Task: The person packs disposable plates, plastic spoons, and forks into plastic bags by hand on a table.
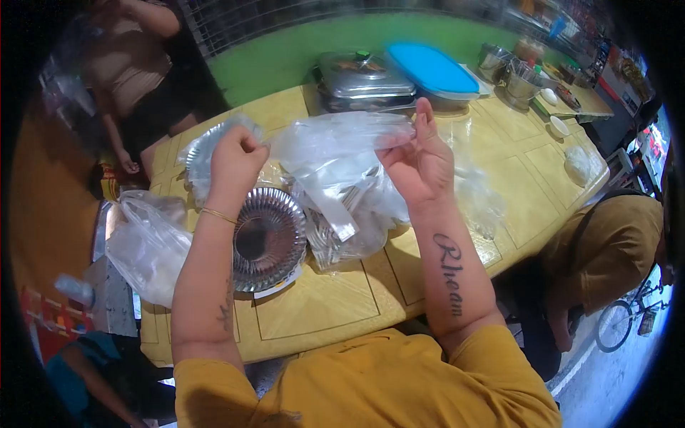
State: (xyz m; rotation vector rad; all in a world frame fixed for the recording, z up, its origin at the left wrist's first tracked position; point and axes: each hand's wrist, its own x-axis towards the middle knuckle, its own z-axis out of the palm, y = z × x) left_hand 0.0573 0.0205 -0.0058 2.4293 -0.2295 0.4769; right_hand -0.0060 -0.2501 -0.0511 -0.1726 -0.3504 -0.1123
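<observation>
My right hand is raised over the table, its fingers pointing up. Between its thumb and fingers is one end of a clear plastic bag, stretched out sideways and slightly blurred. My left hand is closed with the fingertips pressed together near the bag's other end; what they hold, if anything, I cannot make out. Beneath my left wrist lies a round silver foil plate with a fluted rim. More silver plates in clear wrap are behind my left hand. Plastic-wrapped packs of white utensils lie between my forearms.
A white plastic bag rests at the table's left edge. At the back are a lidded metal pan and a container with a blue lid. Metal pots stand back right. People are at the left and right sides.
</observation>
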